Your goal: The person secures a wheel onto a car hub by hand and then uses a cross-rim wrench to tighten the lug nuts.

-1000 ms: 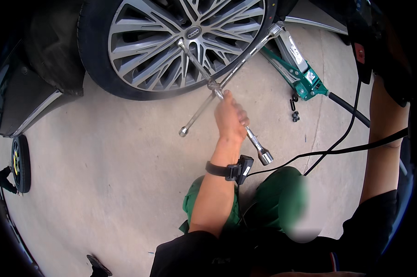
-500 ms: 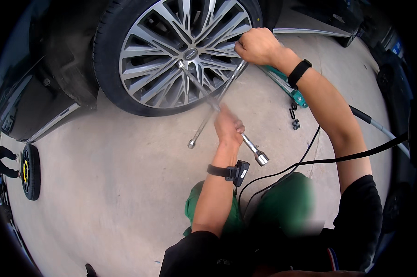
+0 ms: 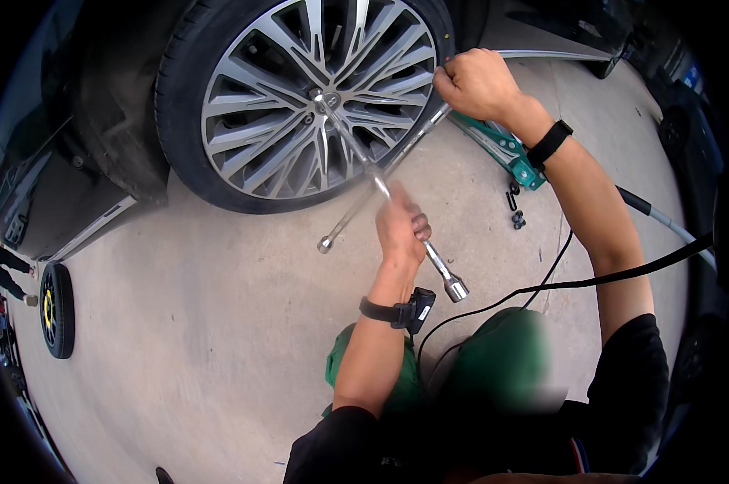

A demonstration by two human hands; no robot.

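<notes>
A chrome four-way lug wrench (image 3: 371, 168) reaches from the alloy wheel (image 3: 255, 97) toward me. Its far socket is at the wheel's centre, just left of the hub cap (image 3: 329, 101). My left hand (image 3: 402, 230), slightly blurred, is wrapped round the near arm of the wrench, between the cross and the free socket. At the wheel's right edge, my right hand (image 3: 479, 85) is closed over the upper right end of the crossing arm, hiding that end. The opposite end of that arm hangs free at the lower left. A lug recess (image 3: 308, 118) shows below the far socket.
A green floor jack (image 3: 513, 157) with a long handle (image 3: 663, 220) is to the right. Several lug nuts (image 3: 518, 219) lie beside it. Black cables (image 3: 574, 282) cross before my knees. A spare wheel (image 3: 58, 310) stands at far left, near a person's legs (image 3: 8, 270).
The wrench's far socket has shifted upward beside the hub cap, baring a lug recess below it. My right hand has moved slightly right; both hands keep hold. The view has shifted a little.
</notes>
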